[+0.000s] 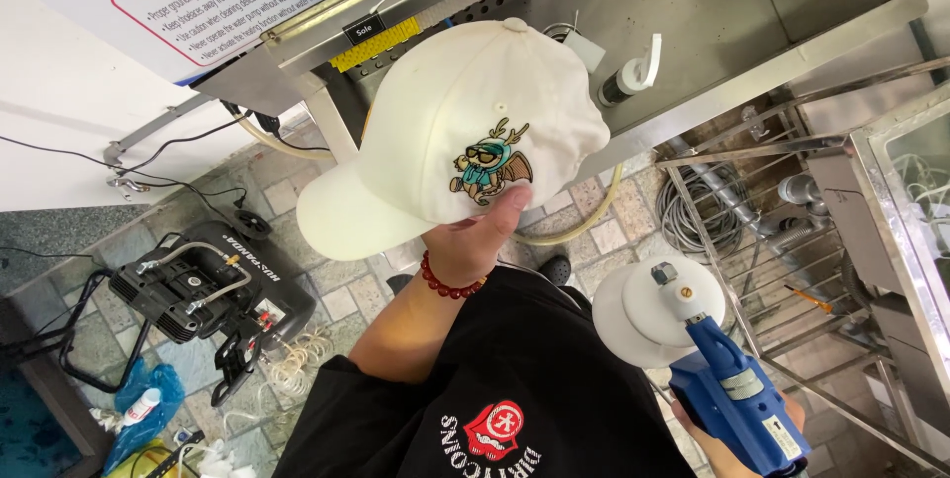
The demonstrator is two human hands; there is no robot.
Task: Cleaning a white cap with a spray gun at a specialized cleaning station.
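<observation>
A cream baseball cap (450,112) with a small embroidered cartoon figure on its front sits over my left hand (475,236), whose thumb presses the cap's lower edge. A red bead bracelet (447,285) circles that wrist. My right hand (737,438), at the bottom right, grips a blue power tool (737,394) with a round white brush head (653,305) pointing up, a little below and right of the cap, apart from it.
A stainless steel sink (712,13) with a white-handled brush stands beyond the cap. A metal wire rack (782,231) with coiled hose is at the right. On the stone-tile floor at left lies a black machine (203,290) with cables and blue bags.
</observation>
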